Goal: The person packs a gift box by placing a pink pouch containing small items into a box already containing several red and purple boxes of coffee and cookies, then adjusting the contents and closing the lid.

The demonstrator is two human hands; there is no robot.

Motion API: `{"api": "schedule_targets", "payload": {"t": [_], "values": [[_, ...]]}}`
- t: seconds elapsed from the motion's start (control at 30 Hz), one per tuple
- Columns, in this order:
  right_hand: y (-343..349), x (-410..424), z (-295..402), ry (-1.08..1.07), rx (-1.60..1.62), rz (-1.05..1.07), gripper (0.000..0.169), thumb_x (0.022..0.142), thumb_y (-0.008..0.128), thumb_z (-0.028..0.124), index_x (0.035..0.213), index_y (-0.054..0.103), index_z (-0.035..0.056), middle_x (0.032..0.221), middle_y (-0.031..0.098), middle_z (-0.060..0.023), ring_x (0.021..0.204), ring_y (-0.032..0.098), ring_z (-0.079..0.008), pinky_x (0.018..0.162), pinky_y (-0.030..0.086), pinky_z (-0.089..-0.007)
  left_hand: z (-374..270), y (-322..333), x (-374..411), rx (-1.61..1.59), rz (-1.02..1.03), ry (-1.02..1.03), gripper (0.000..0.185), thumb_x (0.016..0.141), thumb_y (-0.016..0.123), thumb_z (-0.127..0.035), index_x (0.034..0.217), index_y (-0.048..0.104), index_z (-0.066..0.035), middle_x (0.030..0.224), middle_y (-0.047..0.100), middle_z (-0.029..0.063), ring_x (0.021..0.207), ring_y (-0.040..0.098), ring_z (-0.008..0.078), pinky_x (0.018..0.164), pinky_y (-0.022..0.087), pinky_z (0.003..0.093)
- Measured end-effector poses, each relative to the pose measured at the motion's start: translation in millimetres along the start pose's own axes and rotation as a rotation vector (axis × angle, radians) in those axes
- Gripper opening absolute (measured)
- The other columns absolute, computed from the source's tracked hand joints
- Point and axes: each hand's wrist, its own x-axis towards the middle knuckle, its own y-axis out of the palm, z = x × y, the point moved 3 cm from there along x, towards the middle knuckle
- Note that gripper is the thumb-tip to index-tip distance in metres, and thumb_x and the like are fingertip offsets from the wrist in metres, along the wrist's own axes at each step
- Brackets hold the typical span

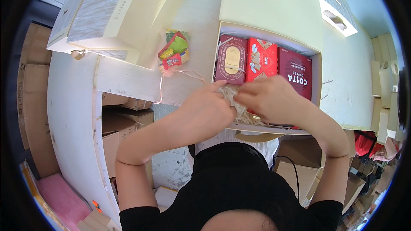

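In front of me is an opened cream gift box [316, 77] with its lid [257, 3] folded back. Along its far side sit a maroon carton [230, 59], a red Lipo carton [261, 58] and a dark maroon Costa Coffee carton [296, 70]. Pale shredded paper filler [247, 117] lies in the near left part. My left hand [208, 106] is at that corner, its index finger reaching towards the maroon carton and its other fingers curled at the filler. My right hand [269, 98] bends over the filler and hides part of the red carton; its fingertips are partly hidden.
A clear bag of wrapped sweets [174, 51], with a pink ribbon [160, 86], lies left of the box. Larger gift boxes [96, 16] stand at the far left. Another box [338, 16] is at the far right. Cardboard cartons [118, 131] sit below the white table [128, 78].
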Motion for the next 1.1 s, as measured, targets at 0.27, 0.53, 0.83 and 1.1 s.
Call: {"api": "schedule_targets", "payload": {"t": [0.27,0.53,0.83,1.1], "values": [[32,25,-6,0.195,-0.509,-0.195,0.017,0.066,0.063,0.017,0.080,0.056,0.0092,0.074,0.047,-0.0016,0.072,0.050,-0.0165,0.052,0.040,-0.0284,-7,-5,-6,-0.035,-0.153,-0.007,0.007,0.069,0.055,-0.004,0.075,0.055,-0.003,0.078,0.058,0.0088,0.088,0.059,0.0219,0.104,0.034,0.0388],[21,29,-5,0.142,-0.593,-0.399,0.024,0.066,0.061,0.018,0.087,0.058,0.0072,0.077,0.046,-0.0032,0.070,0.046,-0.0188,0.054,0.036,-0.0303,-4,4,-10,-0.089,-0.178,-0.029,0.007,0.070,0.054,-0.005,0.076,0.056,-0.003,0.077,0.058,0.0092,0.088,0.059,0.0219,0.105,0.032,0.0395],[6,24,-19,0.183,-0.529,-0.429,0.020,0.065,0.061,0.015,0.083,0.057,0.0085,0.072,0.044,-0.0009,0.061,0.049,-0.0128,0.045,0.040,-0.0249,-3,6,-10,-0.134,-0.194,-0.036,0.011,0.069,0.054,-0.006,0.079,0.058,-0.003,0.080,0.060,0.0088,0.090,0.059,0.0220,0.102,0.033,0.0393],[-38,-1,4,0.019,-0.424,-0.650,0.024,0.065,0.071,0.015,0.082,0.060,0.0021,0.068,0.044,-0.0007,0.049,0.045,-0.0118,0.038,0.036,-0.0258,-1,9,-11,-0.151,-0.220,-0.022,0.011,0.069,0.054,-0.006,0.079,0.058,-0.005,0.082,0.061,0.0077,0.091,0.058,0.0216,0.102,0.033,0.0389]]}}
